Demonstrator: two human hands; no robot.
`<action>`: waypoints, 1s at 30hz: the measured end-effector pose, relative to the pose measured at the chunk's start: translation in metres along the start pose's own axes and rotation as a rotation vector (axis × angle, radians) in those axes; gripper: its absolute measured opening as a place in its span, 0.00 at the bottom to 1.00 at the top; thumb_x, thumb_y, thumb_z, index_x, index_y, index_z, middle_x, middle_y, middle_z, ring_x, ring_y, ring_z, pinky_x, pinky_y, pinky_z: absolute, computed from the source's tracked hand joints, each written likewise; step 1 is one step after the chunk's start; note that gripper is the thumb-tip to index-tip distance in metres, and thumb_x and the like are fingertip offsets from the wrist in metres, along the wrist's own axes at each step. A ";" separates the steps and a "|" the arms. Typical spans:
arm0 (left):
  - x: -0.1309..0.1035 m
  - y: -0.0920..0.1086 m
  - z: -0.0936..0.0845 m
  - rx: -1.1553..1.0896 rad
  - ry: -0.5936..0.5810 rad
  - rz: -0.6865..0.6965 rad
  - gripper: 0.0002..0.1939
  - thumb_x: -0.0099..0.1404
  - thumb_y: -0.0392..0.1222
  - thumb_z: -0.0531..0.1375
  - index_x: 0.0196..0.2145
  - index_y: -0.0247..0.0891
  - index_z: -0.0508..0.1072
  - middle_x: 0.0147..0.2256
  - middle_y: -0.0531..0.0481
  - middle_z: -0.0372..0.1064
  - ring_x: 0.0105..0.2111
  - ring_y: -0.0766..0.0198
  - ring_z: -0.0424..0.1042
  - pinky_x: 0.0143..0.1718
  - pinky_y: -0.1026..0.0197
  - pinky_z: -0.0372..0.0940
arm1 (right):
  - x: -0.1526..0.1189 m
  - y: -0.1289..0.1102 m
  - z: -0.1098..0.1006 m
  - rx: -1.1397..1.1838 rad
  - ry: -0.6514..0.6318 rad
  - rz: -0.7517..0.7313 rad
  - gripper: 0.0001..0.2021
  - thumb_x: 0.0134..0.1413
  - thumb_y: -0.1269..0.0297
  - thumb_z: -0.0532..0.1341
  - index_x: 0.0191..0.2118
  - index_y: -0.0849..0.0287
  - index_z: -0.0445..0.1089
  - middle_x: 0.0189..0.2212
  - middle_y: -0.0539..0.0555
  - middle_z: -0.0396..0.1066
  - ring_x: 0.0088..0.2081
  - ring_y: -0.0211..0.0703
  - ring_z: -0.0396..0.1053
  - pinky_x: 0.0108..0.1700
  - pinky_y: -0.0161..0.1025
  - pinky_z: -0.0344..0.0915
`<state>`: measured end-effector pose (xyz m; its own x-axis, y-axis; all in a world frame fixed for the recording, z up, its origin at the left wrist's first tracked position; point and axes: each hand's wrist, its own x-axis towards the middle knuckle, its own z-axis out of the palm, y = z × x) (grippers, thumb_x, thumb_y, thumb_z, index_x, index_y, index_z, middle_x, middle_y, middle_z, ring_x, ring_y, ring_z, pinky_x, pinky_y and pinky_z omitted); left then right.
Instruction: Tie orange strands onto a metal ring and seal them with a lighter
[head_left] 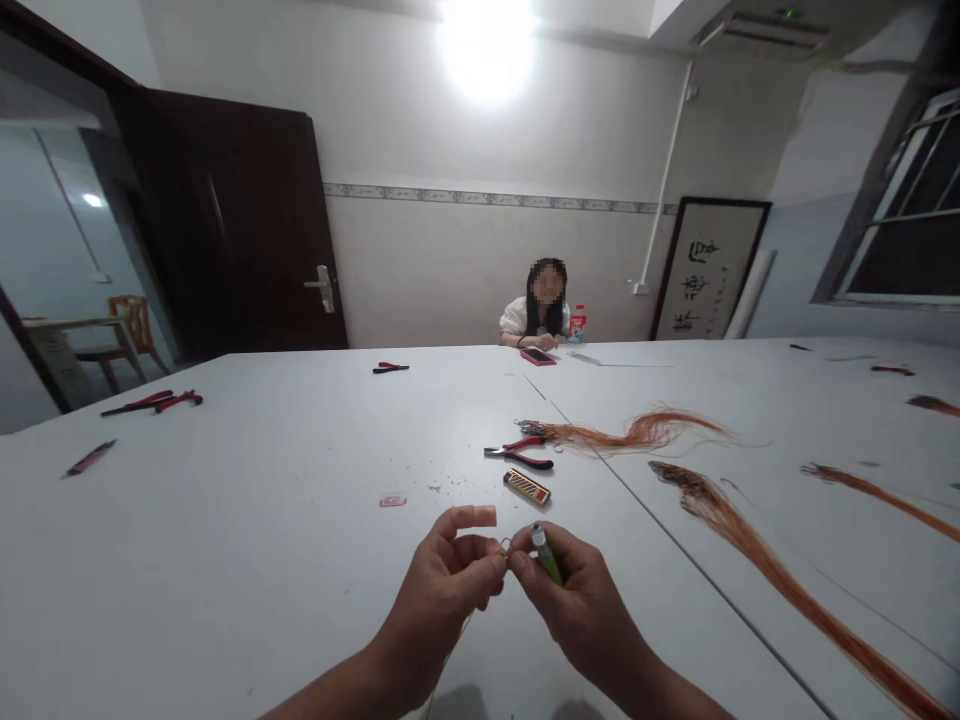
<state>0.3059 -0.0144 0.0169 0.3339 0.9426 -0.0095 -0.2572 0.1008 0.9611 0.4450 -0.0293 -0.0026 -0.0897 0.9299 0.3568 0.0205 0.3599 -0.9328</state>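
Observation:
My left hand (450, 575) pinches a small bent piece of metal wire (505, 543) between thumb and finger, above the white table (315, 600). A bandage-like wrap (484, 516) covers the tip of its raised index finger. My right hand (589, 590) holds a green lighter (550, 562), metal end up, and its fingertips meet the left ones at the wire. A thin line (454, 650) seems to trail below my left hand. Just beyond lie a patterned gold-and-black case (527, 487) and red-and-black pliers (521, 455) with their handles spread.
Bundles of orange strands with dark ends, a far one (637, 433) and a nearer one (757, 545), lie right. More pliers (161, 401) rest at the left. Small crumbs (442, 487) dot the middle. Across the table sits a person (517, 318) by a phone (538, 356) and bottle (577, 325).

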 end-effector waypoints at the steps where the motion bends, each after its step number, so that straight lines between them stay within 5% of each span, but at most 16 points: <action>1: -0.001 0.000 0.000 0.002 -0.001 -0.007 0.16 0.52 0.34 0.62 0.39 0.39 0.65 0.22 0.57 0.63 0.22 0.71 0.57 0.24 0.65 0.51 | 0.000 0.001 -0.001 -0.024 -0.003 0.004 0.08 0.54 0.62 0.56 0.29 0.60 0.62 0.21 0.48 0.63 0.23 0.34 0.55 0.25 0.33 0.55; 19: 0.001 0.000 0.001 -0.066 0.020 -0.059 0.16 0.50 0.32 0.62 0.37 0.36 0.63 0.21 0.57 0.62 0.20 0.72 0.56 0.24 0.64 0.50 | 0.000 0.011 0.002 0.043 0.000 0.124 0.11 0.54 0.57 0.56 0.30 0.59 0.63 0.15 0.43 0.55 0.13 0.28 0.45 0.14 0.30 0.43; 30: 0.000 0.001 0.002 -0.068 -0.003 -0.082 0.15 0.51 0.32 0.62 0.37 0.37 0.64 0.20 0.59 0.61 0.20 0.73 0.56 0.24 0.65 0.50 | 0.001 0.010 -0.001 -0.059 -0.011 0.013 0.10 0.54 0.60 0.55 0.27 0.60 0.60 0.19 0.45 0.54 0.21 0.33 0.49 0.23 0.32 0.51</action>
<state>0.3074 -0.0150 0.0179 0.3588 0.9294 -0.0866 -0.2896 0.1990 0.9362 0.4458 -0.0244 -0.0111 -0.1003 0.9336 0.3441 0.0808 0.3523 -0.9324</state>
